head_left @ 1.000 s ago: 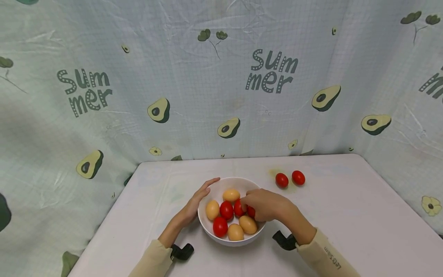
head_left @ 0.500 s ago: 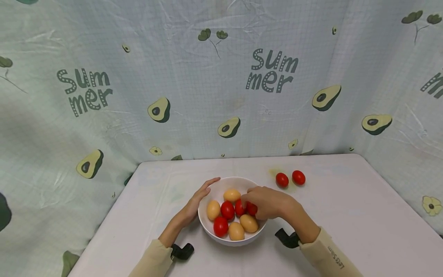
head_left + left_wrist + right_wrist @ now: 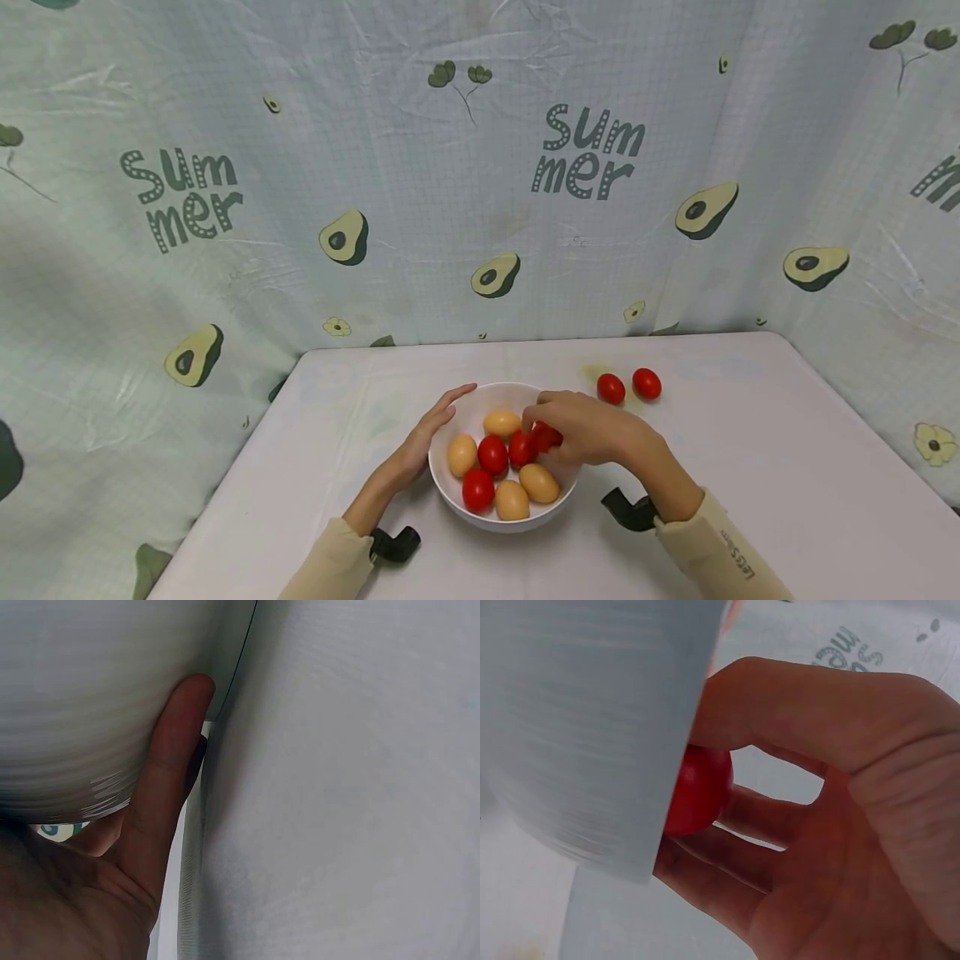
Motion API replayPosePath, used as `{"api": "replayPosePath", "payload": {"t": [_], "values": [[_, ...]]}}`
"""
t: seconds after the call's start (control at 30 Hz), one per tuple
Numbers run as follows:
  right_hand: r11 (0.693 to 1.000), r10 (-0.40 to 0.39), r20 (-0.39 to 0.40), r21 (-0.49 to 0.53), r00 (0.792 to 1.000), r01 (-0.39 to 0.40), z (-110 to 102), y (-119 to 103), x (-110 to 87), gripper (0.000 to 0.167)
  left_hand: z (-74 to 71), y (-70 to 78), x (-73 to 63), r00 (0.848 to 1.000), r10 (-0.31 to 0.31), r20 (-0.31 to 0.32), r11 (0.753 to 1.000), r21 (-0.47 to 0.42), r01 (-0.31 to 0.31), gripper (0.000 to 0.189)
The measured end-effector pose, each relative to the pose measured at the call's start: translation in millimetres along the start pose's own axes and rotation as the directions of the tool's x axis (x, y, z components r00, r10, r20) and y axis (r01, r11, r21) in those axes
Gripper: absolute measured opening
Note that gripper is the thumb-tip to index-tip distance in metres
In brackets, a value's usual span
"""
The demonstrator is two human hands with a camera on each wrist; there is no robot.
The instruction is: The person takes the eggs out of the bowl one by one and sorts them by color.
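A white bowl holds several tan eggs and red eggs. My left hand rests against the bowl's left side, its fingers fairly straight along the outer wall; in the left wrist view a finger lies on that wall. At the bowl's right side, my right hand pinches a red egg between thumb and fingers. The right wrist view shows this held red egg at the rim, partly hidden behind the bowl wall.
Two more red eggs, a nearer one and a farther one, lie on the white table behind and right of the bowl. A curtain printed with avocados hangs behind the table.
My right hand has lifted slightly and moved a little to the right, raising the pinched red egg from among the others. My left hand stays at the bowl.
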State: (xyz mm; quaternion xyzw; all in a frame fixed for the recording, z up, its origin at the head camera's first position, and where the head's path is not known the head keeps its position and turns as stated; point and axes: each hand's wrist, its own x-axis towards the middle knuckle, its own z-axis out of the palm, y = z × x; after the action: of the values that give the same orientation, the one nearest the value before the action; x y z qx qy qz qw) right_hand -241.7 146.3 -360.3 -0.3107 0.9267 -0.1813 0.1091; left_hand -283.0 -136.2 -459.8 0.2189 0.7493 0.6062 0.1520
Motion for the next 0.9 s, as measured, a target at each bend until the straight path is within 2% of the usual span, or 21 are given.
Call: {"api": "replayPosePath", "payload": {"t": [0.33, 0.73, 0.9], "values": [[0.999, -0.031, -0.091, 0.023, 0.995, 0.033, -3.5, 1.9, -3.2, 0.026, 0.7, -1.1, -0.7, 1.000, 0.001, -0.006, 1.000, 0.007, -0.001, 0.054], [0.999, -0.030, -0.155, -0.027, 0.987, 0.026, -15.0, 6.8, -12.1, 0.046, 1.3, -0.3, -1.4, 1.000, 0.003, -0.011, 1.000, 0.015, -0.003, 0.054], [1.000, -0.023, -0.189, 0.001, 0.982, 0.024, -24.4, 14.1, -18.8, 0.048, 1.1, 0.1, -0.7, 1.000, 0.009, -0.009, 1.000, 0.014, -0.009, 0.054]]}}
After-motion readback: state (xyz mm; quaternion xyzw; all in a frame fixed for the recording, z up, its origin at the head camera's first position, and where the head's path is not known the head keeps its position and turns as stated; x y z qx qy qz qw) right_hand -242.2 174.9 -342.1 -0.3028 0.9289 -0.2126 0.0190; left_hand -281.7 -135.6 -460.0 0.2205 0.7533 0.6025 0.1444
